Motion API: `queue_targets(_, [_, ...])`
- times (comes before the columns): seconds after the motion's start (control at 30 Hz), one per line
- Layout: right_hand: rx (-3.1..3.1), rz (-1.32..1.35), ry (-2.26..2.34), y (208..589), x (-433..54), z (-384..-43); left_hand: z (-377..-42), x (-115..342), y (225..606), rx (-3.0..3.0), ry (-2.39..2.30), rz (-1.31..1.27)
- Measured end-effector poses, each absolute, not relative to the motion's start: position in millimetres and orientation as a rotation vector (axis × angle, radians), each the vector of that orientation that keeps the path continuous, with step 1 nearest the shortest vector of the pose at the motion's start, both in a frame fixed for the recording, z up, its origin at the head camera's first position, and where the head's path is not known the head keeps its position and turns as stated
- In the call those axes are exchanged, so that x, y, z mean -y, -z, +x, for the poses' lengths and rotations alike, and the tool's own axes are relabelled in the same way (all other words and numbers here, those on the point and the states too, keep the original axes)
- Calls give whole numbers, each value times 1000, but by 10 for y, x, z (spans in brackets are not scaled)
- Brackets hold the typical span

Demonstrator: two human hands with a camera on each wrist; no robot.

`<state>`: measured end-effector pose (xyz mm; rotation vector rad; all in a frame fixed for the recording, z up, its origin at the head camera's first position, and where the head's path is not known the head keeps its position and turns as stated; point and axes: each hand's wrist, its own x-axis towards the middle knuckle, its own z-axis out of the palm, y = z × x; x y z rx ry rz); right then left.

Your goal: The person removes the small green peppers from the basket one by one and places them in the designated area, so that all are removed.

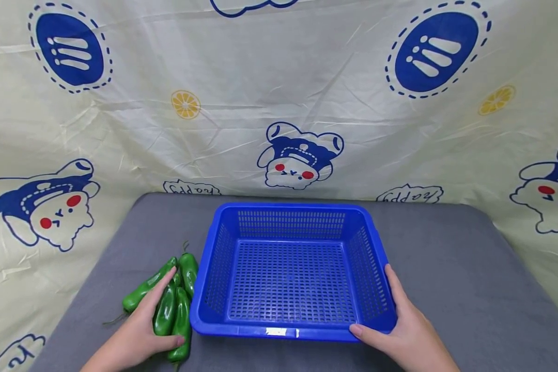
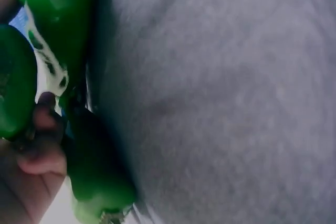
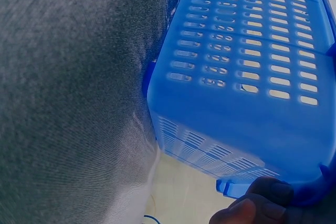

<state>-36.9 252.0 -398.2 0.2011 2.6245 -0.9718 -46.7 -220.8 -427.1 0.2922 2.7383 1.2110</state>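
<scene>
Several glossy green peppers [image 1: 181, 323] lie bunched against the left side of a blue perforated plastic basket [image 1: 293, 206]. Over the bunch rests my left hand [image 1: 141, 323], fingers stretched forward and the thumb touching the nearest pepper. In the left wrist view, green peppers [image 2: 63, 19] surround the thumb [image 2: 47, 156]; the other fingers are mostly cut off. My right hand [image 1: 406, 328] grips the basket's near right corner, thumb on the front rim and fingers along the outer right side. The right wrist view has the basket's slotted wall [image 3: 226, 103] close up, with fingertips [image 3: 270, 190] at the rim.
Grey cloth [image 1: 446, 268] covers the table under everything. Behind it hangs a pale printed curtain [image 1: 242, 139] with blue cartoon figures, reaching down to the table's back edge and round both sides.
</scene>
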Motion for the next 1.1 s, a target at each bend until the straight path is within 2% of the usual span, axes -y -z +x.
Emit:
queue_targets(0.63, [-2648,206,958,3958,-2525,-335,-448,1971,4256,-2819,-767,147])
queue_targets(0.83, [-2753,158,816,3943,-2510,-304,-373,1901,4239,-2984,-508,182])
queue_targets(1.1, [-2890,167,601,3857,-2455,-319,-309,1852,4241,-3027,-447,173])
